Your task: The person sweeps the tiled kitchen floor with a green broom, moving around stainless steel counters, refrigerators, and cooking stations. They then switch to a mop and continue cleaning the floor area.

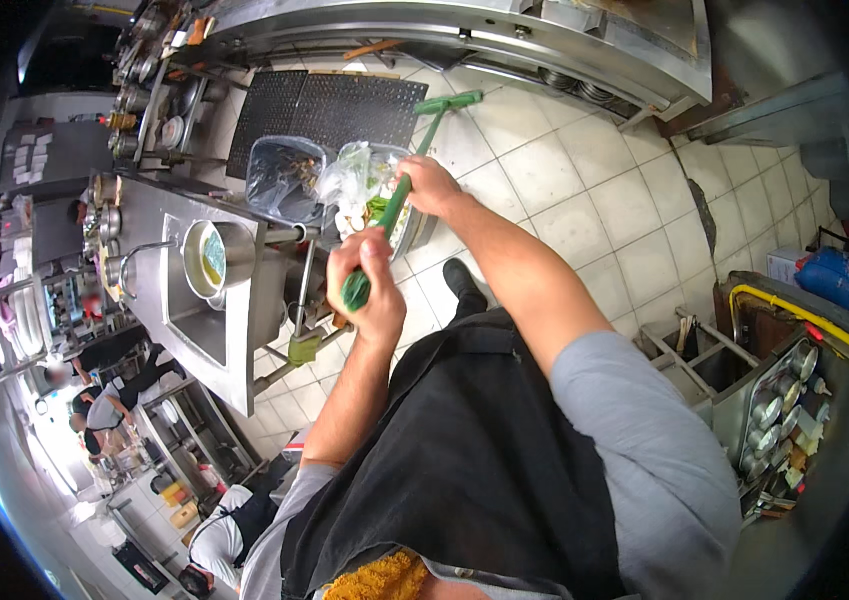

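Note:
Both my hands grip the green handle (397,202) of a floor-cleaning tool. My left hand (368,283) wraps around its upper end, close to my body. Further down the shaft, my right hand (430,184) is closed around it. The tool's wide green head (450,102) rests on the pale floor tiles beside a black perforated mat; whether it is a brush or a squeegee I cannot tell. Below the handle stands a bin of food scraps (375,210) with clear plastic on top. A second bin (278,176), lined with a bag, stands to its left.
A steel sink counter (240,337) with a steel pot (218,259) is at left. The black mat (357,109) lies ahead, before a long steel cooking range (462,22). At right is a rack of utensils (777,427). Several people are at work at far left.

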Demonstrator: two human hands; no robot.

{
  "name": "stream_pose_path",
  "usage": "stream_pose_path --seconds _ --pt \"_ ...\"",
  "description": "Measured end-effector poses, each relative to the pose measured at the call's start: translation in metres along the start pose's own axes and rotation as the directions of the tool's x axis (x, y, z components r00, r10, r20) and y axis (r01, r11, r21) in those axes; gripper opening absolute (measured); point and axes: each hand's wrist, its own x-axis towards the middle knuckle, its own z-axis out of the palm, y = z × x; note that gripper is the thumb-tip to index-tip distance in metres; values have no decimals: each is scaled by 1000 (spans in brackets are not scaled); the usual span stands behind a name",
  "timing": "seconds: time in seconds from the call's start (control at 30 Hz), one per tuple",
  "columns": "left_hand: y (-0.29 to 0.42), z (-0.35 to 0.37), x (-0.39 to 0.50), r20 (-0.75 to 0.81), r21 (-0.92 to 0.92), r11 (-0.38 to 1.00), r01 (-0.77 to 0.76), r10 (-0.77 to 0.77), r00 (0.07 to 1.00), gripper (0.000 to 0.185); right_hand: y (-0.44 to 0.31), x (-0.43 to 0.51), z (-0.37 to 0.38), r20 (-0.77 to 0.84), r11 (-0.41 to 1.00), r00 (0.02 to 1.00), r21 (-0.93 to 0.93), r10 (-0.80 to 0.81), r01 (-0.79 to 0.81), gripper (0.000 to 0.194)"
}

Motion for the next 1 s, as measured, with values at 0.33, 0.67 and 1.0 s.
stream_pose_path --seconds 0.33,0.67,1.0 --pt "100 -130 48 386 -348 937 -11 154 910 18 -130 -58 -41 519 990 844 110 -136 92 13" --pt "79 -121 70 130 -180 981 -71 95 987 23 -142 24 5 86 929 945 232 -316 289 21" --pt "104 -63 -1 111 -240 970 31 -4 994 14 -93 -72 -28 150 972 975 194 -166 135 26"
